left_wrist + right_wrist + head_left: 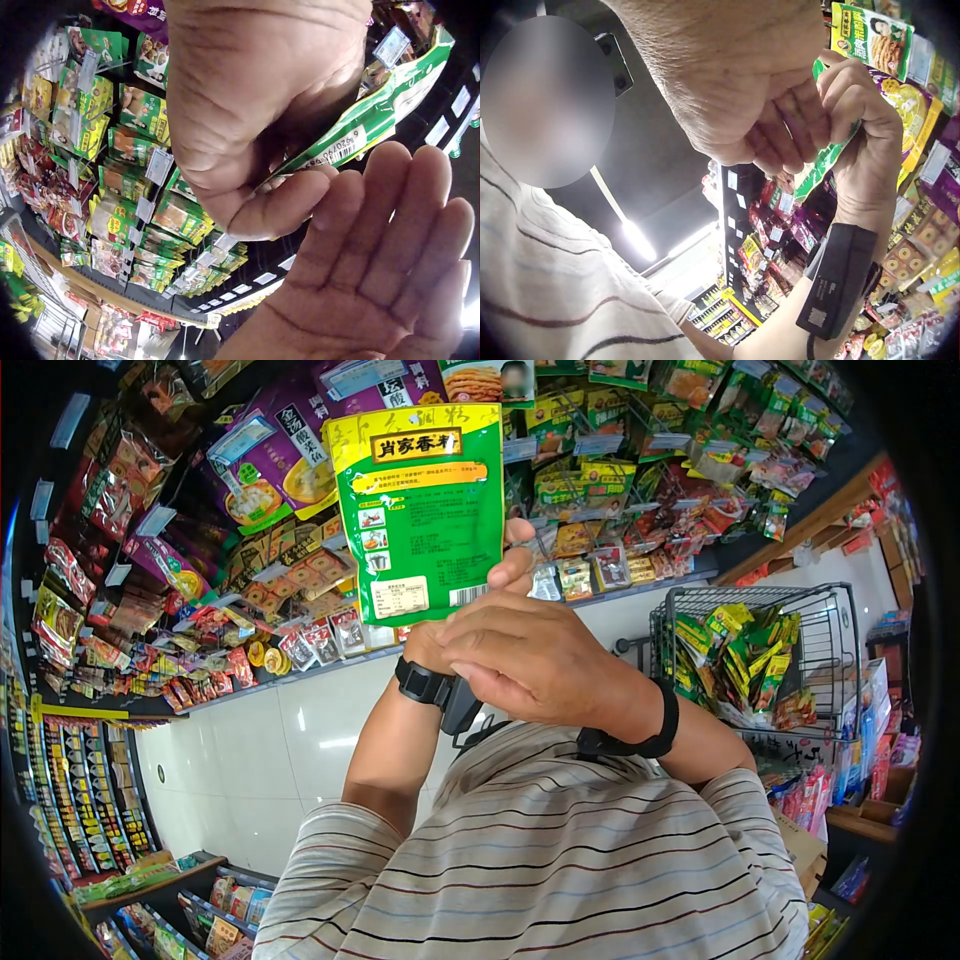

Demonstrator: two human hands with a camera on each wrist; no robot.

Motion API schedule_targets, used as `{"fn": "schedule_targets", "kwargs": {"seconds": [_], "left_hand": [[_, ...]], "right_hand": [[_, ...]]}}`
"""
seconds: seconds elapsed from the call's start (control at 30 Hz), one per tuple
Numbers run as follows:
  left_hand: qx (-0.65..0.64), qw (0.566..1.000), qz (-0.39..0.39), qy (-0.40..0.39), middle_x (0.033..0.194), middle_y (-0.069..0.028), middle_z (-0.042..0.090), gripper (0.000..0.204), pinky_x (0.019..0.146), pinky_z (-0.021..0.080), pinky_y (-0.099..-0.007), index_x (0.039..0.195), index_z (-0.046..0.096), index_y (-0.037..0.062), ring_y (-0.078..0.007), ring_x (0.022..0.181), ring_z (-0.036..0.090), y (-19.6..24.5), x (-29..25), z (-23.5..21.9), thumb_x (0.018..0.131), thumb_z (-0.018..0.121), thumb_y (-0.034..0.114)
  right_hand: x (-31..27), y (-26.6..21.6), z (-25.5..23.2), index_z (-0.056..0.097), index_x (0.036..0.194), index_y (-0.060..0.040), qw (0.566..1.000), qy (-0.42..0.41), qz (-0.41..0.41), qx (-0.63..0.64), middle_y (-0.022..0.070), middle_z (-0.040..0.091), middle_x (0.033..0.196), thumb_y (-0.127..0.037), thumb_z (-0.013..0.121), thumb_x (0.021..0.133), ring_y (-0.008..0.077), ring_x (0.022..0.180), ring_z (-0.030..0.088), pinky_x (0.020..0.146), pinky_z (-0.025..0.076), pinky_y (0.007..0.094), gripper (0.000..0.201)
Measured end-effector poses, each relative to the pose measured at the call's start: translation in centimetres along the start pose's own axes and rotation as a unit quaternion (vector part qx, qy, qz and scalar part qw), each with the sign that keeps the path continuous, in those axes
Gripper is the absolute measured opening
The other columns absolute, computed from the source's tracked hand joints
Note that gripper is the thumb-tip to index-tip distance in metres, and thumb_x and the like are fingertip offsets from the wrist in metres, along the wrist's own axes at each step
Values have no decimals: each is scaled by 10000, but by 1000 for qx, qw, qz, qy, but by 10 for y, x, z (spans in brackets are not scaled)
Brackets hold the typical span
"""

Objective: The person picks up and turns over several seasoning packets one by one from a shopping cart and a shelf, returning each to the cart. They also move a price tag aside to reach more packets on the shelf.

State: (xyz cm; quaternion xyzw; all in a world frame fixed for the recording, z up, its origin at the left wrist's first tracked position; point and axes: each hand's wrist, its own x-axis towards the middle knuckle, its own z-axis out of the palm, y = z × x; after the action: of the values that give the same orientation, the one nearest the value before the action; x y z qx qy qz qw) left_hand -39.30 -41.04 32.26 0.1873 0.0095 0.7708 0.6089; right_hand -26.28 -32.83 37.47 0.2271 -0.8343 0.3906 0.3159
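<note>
A green and yellow seasoning packet (pixel 425 520) stands upright before the person, printed back facing the head camera. My left hand (pixel 259 105) pinches its lower edge between thumb and fingers; in the head view that hand is mostly hidden behind the packet and the other hand. Close in front of the packet's bottom edge is my right hand (pixel 540 655), its palm (pixel 352 270) turned toward the left wrist camera and its fingers loosely extended. The packet's barcode (pixel 341 146) shows beside the left thumb. Black bands circle both wrists.
Shelves ahead carry rows of hanging seasoning packets (pixel 590 485) with price tags. Purple packets (pixel 300 460) hang behind the held one. At the right stands a wire shopping cart (pixel 850 650) with many green and yellow packets inside. Pale floor tiles (pixel 240 745) lie below.
</note>
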Motion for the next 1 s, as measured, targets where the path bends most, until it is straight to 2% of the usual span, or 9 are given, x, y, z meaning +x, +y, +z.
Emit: {"fn": "schedule_targets", "kwargs": {"seconds": [0.1,0.17,0.23,0.37,0.53,0.63,0.73,0.87,1.0], "left_hand": [[-1,1000,-13,-26,848,-124,528,570,590,475,-271,1290,500,-79,-184,717,522,2,3,-8,1010,494,417],[54,997,43,20,943,-158,585,577,656,536,-296,1305,522,-38,-205,809,599,-2,2,-12,993,525,447],[147,971,151,114,1096,-190,628,583,773,590,-344,1332,521,3,-236,949,642,-13,1,1,986,529,472],[199,967,156,36,1296,-199,585,547,932,572,-408,1365,510,57,-267,1121,615,-10,-6,-15,979,568,439],[162,977,136,27,1300,-194,583,525,935,566,-406,1374,500,57,-264,1128,609,-14,-6,-6,978,596,387],[221,961,142,80,1295,-196,586,535,913,574,-403,1367,504,53,-273,1110,616,-10,-6,-14,987,563,425],[191,970,136,66,1289,-204,587,551,899,578,-403,1364,504,50,-283,1101,619,-10,-6,-13,990,545,452],[47,991,82,97,1284,-216,586,549,899,578,-407,1358,507,49,-289,1094,622,-9,-9,-32,989,545,454],[23,993,79,81,1280,-225,584,554,898,579,-420,1353,506,47,-297,1081,626,-10,-5,-28,996,520,470]], "right_hand": [[1,0,-8,664,976,-48,999,14,18,-45,89,692,1000,-49,726,782,292,1027,664,819,549,390,203],[2,3,-13,670,974,-40,997,22,19,-76,99,697,1016,-42,722,780,309,1075,664,852,553,399,200],[4,7,-16,668,969,-45,995,26,4,-98,99,696,1016,-51,716,786,319,1104,656,857,551,402,189],[5,6,-15,652,939,-53,992,32,10,-121,95,682,986,-82,715,791,326,1118,640,851,541,409,163],[5,9,-10,618,870,-63,990,44,4,-136,91,646,912,-126,724,782,328,1116,623,862,514,412,152],[7,5,-14,659,938,-51,989,17,15,-144,88,693,969,-95,724,799,330,1127,639,859,541,414,159],[7,4,-13,654,924,-54,989,11,16,-150,82,688,961,-108,727,803,328,1133,636,867,538,410,152],[7,4,-13,649,910,-60,986,2,21,-163,80,678,948,-122,727,805,323,1136,635,858,538,412,145],[8,4,-14,641,888,-65,986,-3,23,-165,81,667,923,-129,724,807,322,1129,636,842,538,413,133]]}}
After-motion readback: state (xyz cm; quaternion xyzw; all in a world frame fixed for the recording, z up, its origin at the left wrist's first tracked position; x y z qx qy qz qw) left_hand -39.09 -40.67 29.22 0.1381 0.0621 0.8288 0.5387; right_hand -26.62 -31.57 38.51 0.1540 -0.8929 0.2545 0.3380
